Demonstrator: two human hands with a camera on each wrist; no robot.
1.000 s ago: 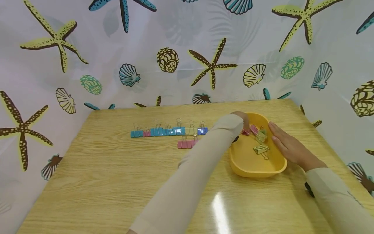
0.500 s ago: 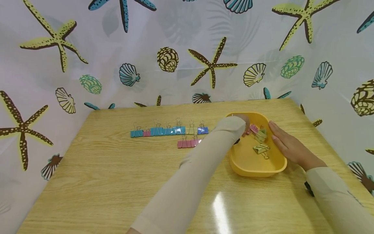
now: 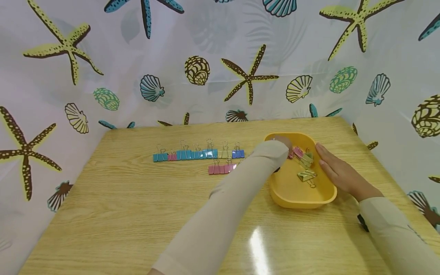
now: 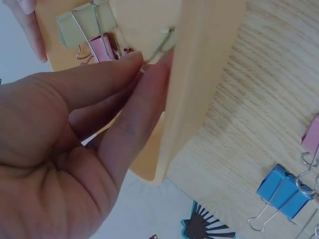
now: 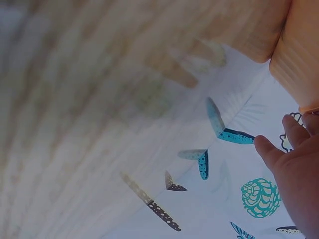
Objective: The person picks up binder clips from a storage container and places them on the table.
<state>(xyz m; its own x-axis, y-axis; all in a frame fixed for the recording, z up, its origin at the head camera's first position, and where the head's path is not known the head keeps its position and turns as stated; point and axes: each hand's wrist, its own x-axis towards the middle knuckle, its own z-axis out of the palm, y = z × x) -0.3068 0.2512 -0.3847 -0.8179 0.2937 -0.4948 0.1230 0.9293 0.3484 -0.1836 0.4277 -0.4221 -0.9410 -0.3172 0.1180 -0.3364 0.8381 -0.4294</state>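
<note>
A yellow plastic basket [image 3: 302, 204] stands at the right of the table with several binder clips in it. My left hand [image 3: 283, 142] reaches over its left side. In the left wrist view, the thumb and fingers pinch a binder clip [image 4: 166, 40] by the basket wall; its wire shows at the fingertips and most of it is hidden. Beside that hand lie a pink clip [image 3: 297, 152] and a pale green clip [image 4: 87, 22]. A yellow-gold clip [image 3: 306, 175] lies nearer the basket's middle. My right hand [image 3: 338, 171] rests with extended fingers against the right side.
Left of the basket, a row of blue, pink and pale yellow binder clips [image 3: 184, 154] stands on the wooden table [image 3: 137, 206]. Pink clips [image 3: 218, 169] form a shorter row in front, partly covered by the left sleeve [image 3: 237, 191]. A patterned curtain [image 3: 206, 99] hangs behind.
My left hand shifts slightly within the basket, its forearm moving a little. The right hand, the basket and the rows of clips stay where they were.
</note>
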